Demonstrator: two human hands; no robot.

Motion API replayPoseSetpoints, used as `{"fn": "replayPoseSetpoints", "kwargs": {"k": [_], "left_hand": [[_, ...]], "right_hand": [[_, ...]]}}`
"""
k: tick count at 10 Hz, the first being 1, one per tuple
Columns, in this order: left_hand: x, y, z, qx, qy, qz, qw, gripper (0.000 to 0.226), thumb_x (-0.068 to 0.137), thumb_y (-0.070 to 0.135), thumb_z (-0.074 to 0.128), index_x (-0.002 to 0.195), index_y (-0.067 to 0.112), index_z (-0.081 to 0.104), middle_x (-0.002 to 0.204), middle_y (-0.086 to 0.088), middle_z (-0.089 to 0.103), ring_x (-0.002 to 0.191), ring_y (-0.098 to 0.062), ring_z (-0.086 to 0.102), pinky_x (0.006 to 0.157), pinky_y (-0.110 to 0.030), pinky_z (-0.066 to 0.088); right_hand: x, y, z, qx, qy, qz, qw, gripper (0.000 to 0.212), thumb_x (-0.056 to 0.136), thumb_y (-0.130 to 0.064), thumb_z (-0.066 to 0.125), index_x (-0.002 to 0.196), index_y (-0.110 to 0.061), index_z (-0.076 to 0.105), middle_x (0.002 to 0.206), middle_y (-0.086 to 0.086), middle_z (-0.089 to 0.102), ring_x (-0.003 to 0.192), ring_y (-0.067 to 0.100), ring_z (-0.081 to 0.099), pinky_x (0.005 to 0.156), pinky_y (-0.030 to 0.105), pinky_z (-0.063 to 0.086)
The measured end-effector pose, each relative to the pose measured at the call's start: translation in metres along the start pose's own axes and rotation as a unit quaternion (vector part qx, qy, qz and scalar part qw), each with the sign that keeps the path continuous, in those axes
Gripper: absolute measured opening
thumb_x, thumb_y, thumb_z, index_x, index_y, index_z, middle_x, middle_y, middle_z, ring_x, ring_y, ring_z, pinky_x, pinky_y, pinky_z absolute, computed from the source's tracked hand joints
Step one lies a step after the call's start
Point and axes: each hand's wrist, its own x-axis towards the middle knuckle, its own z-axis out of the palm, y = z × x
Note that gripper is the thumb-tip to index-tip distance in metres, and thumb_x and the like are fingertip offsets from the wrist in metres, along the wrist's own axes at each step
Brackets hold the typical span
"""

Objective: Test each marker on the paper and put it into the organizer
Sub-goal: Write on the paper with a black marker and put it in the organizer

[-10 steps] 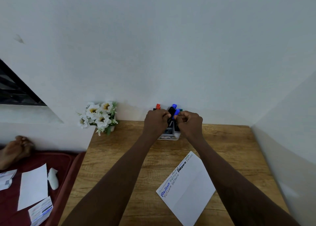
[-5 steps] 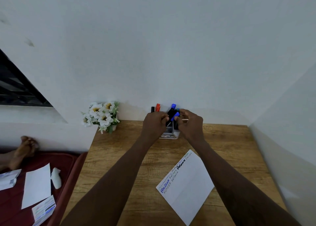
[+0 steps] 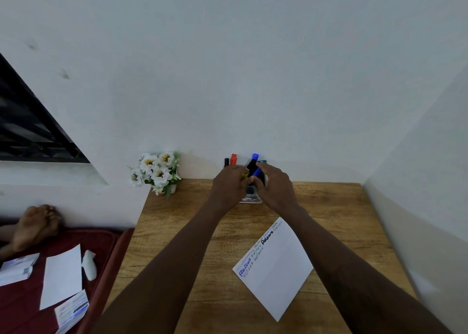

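Working over a small clear organizer (image 3: 250, 200) at the back edge of a wood-grain table (image 3: 177, 232), a person is handling a black marker with a blue cap (image 3: 254, 170) just above its slots. From left: white artificial flowers (image 3: 157, 171) are standing at the table's corner. The left hand (image 3: 228, 185) is curling its fingers toward the marker, though whether they are gripping it cannot be told. A red-capped marker (image 3: 233, 158) is standing in the organizer behind that hand. The right hand (image 3: 276, 188) is grasping the marker's blue end, fingers wrapped round it. A white sheet of paper (image 3: 276, 270), bearing test scribbles, is lying nearer the person. The step appears to be seating the marker, which is calling for a firmly pressed cap, a straight upright drop into a free slot, and one hand steadying the light organizer.
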Motion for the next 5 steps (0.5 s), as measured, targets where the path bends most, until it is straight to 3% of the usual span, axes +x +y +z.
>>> {"fn": "replayPoseSetpoints", "kwargs": {"k": [2, 4, 5], "left_hand": [[-0.011, 0.001, 0.003, 0.018, -0.01, 0.044, 0.999, 0.032, 0.094, 0.025, 0.061, 0.125, 0.017, 0.063, 0.119, -0.002, 0.067, 0.109, -0.021, 0.059, 0.085, -0.039, 0.054], [-0.021, 0.01, -0.006, 0.047, -0.004, 0.097, 0.994, 0.044, 0.096, 0.02, 0.063, 0.135, 0.002, 0.055, 0.132, -0.015, 0.061, 0.124, -0.03, 0.055, 0.1, -0.046, 0.049], [-0.018, 0.009, -0.006, 0.056, -0.011, 0.078, 0.995, 0.05, 0.099, 0.029, 0.058, 0.142, 0.004, 0.05, 0.142, -0.015, 0.055, 0.133, -0.03, 0.048, 0.108, -0.046, 0.043]], "right_hand": [[-0.008, 0.002, 0.002, -0.024, -0.018, -0.018, 0.999, 0.06, 0.103, -0.04, 0.057, 0.154, -0.013, 0.042, 0.16, 0.008, 0.043, 0.149, 0.025, 0.037, 0.121, 0.04, 0.031], [-0.018, 0.001, -0.001, -0.037, -0.027, -0.001, 0.999, 0.064, 0.104, -0.048, 0.05, 0.157, -0.013, 0.036, 0.16, 0.009, 0.042, 0.149, 0.027, 0.036, 0.12, 0.051, 0.033], [-0.019, -0.001, -0.006, -0.04, -0.004, -0.014, 0.999, 0.064, 0.105, -0.048, 0.049, 0.157, -0.013, 0.035, 0.16, 0.008, 0.042, 0.149, 0.026, 0.036, 0.119, 0.054, 0.033]]}}
